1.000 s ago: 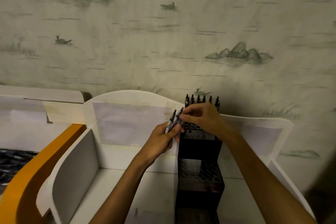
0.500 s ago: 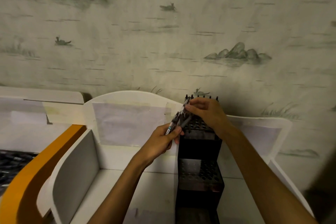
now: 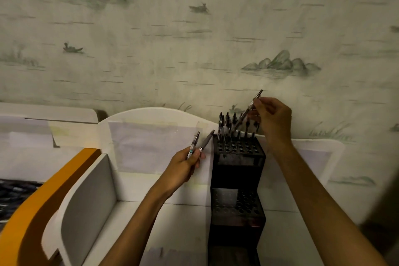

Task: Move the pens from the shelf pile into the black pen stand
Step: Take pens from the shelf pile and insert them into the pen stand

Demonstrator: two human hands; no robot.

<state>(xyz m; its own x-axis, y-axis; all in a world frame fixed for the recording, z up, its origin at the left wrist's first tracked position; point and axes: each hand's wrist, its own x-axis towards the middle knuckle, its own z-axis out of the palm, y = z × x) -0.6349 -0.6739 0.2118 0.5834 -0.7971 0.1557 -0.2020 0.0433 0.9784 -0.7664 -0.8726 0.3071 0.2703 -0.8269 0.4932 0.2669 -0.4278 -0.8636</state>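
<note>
Right hand (image 3: 272,119) pinches a tilted pen (image 3: 248,111) over the black pen stand (image 3: 238,156) — at that slant its tip could miss a hole and skid off. At nine o'clock of the stand, left hand (image 3: 183,167) grips two pens (image 3: 197,144).

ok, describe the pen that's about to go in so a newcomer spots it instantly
Start at the black pen stand against the wallpapered wall. Above its top tier, the right hand pinches one pen. Unlike the upright pens already slotted, it is tilted and held in the air.
</note>
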